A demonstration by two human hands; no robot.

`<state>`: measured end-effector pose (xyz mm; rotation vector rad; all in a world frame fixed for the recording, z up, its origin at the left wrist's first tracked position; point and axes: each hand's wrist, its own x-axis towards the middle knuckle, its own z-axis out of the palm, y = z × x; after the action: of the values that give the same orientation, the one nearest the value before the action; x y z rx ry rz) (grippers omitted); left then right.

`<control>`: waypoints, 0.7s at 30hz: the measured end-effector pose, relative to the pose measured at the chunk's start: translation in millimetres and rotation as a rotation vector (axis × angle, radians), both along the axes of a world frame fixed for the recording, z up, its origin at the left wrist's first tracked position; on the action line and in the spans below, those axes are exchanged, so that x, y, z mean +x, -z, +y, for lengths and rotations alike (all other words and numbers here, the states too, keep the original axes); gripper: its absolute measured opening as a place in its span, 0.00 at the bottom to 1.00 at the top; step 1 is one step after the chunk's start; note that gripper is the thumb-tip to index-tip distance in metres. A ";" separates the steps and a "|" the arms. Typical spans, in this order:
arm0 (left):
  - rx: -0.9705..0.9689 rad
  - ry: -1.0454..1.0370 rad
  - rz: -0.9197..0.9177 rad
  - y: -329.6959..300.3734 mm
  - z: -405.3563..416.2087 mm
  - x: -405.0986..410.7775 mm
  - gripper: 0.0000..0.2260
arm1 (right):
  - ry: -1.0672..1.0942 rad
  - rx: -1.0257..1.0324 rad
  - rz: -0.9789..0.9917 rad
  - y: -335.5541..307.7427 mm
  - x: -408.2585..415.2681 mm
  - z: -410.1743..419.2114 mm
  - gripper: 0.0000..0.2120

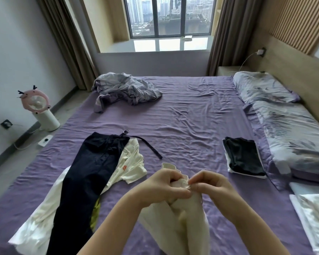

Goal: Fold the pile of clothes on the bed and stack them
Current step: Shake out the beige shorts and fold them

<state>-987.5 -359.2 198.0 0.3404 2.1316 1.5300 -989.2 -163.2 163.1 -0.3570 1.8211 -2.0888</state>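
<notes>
I hold a cream garment [184, 221] up over the near part of the purple bed [191, 116]. My left hand [160, 186] grips its bunched top edge, and my right hand [210, 184] pinches the same edge just beside it. The cloth hangs down between my forearms. To the left lies the unfolded pile: dark navy trousers [92, 170] with a loose belt strap [149, 146], spread over a cream T-shirt [131, 168] and other white cloth [42, 218]. A folded black garment on a folded white one forms a stack [243, 159] at the right.
A crumpled grey-purple blanket [125, 89] lies at the far left of the bed. Pillows [284, 129] line the right side by the headboard. White folded cloth [313, 214] sits at the near right. A pink fan [39, 107] stands on the floor at left.
</notes>
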 end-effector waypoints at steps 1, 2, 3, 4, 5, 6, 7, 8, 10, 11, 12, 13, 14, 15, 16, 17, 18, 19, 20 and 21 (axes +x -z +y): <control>-0.022 0.026 0.019 -0.5 -2.0 -1.9 0.17 | -0.009 0.017 -0.003 -1.4 -0.6 -1.5 0.05; -0.047 0.046 0.044 -1.3 -4.4 -3.9 0.18 | -0.016 0.032 -0.002 -2.4 -1.4 -3.0 0.04; -0.074 0.067 0.076 -2.3 -7.4 -6.0 0.18 | -0.017 0.044 -0.002 -4.0 -2.4 -5.3 0.03; -0.094 0.086 0.103 -5.0 -10.7 -7.9 0.15 | -0.008 0.072 0.016 -3.5 -4.2 -6.9 0.04; -0.100 0.110 0.113 -7.4 -14.8 -10.6 0.11 | 0.004 0.135 0.069 -2.1 -6.8 -7.4 0.06; -0.098 0.131 0.129 -13.0 -19.1 -13.3 0.08 | 0.016 0.253 0.156 0.1 -10.5 -6.9 0.07; -0.101 0.144 0.158 -18.4 -24.4 -17.2 0.09 | 0.001 0.387 0.245 2.9 -15.5 -5.9 0.09; -0.106 0.144 0.190 -25.4 -30.2 -21.6 0.10 | -0.035 0.503 0.308 5.8 -20.8 -4.4 0.12; -0.112 0.118 0.237 -39.9 -43.9 -32.7 0.11 | -0.113 0.616 0.351 13.3 -32.2 0.2 0.16; -0.124 0.096 0.253 -46.4 -52.3 -38.6 0.12 | -0.135 0.630 0.363 16.9 -38.8 2.2 0.16; -0.146 0.066 0.265 -51.1 -60.9 -44.7 0.11 | -0.128 0.641 0.372 18.0 -45.0 3.3 0.13; -0.169 0.037 0.268 -53.8 -69.8 -50.1 0.10 | -0.112 0.616 0.370 18.8 -52.4 3.9 0.09; -0.199 0.011 0.265 -54.9 -77.9 -54.6 0.09 | -0.075 0.565 0.332 17.2 -60.9 4.6 0.08; -0.245 -0.009 0.261 -54.3 -85.2 -58.2 0.08 | -0.024 0.503 0.265 14.0 -70.4 5.0 0.10; -0.312 -0.022 0.258 -52.5 -91.3 -61.0 0.09 | 0.032 0.486 0.197 7.8 -79.7 5.0 0.09; -0.396 -0.022 0.258 -49.6 -95.8 -63.5 0.09 | 0.066 0.491 0.141 0.4 -89.3 5.3 0.09; -0.484 -0.014 0.262 -45.2 -99.5 -65.7 0.11 | 0.076 0.527 0.121 -7.3 -98.6 5.0 0.11; -0.566 -0.001 0.269 -40.1 -102.1 -68.4 0.12 | 0.072 0.567 0.115 -15.5 -106.0 3.5 0.13; -0.643 0.012 0.274 -34.2 -104.2 -71.7 0.15 | 0.068 0.619 0.127 -24.2 -112.4 0.3 0.14; -0.718 0.030 0.271 -28.1 -105.7 -75.3 0.17 | 0.073 0.669 0.145 -33.5 -116.5 -4.9 0.15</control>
<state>-1062.7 -464.9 226.1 0.3268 2.6935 0.6409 -1105.7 -168.1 196.6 -0.2642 2.5027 -1.3928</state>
